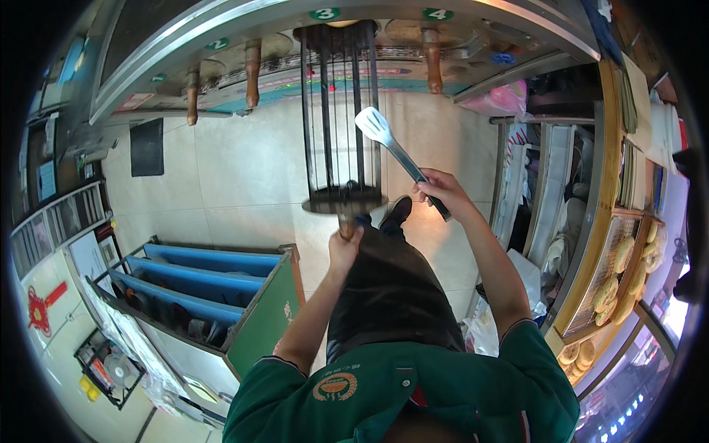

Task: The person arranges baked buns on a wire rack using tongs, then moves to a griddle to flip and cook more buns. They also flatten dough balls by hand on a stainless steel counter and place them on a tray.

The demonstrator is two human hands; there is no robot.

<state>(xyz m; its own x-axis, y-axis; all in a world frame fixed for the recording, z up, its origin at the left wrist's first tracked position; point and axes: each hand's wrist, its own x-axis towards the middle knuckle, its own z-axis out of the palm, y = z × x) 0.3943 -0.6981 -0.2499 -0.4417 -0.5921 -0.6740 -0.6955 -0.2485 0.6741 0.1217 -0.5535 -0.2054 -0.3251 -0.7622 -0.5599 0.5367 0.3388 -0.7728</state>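
My left hand (344, 252) is closed around the wooden handle (346, 225) of a pulled-out oven rack (343, 201). Long dark metal bars run from the rack's round front plate back into the round oven opening ahead. In my right hand (443, 189) is a slotted metal spatula (399, 153) with a dark grip. Its slotted head is raised and points up and left, just right of the bars. No food can be made out on the bars.
Other wooden handles (252, 72) line the oven front (221, 46). A blue-shelved cabinet (221, 284) stands at left. On the right, flatbreads (624, 253) lie on a wire rack (591, 273) beside a wooden-edged counter (600, 177). A dark mat (147, 148) lies on the tiled floor.
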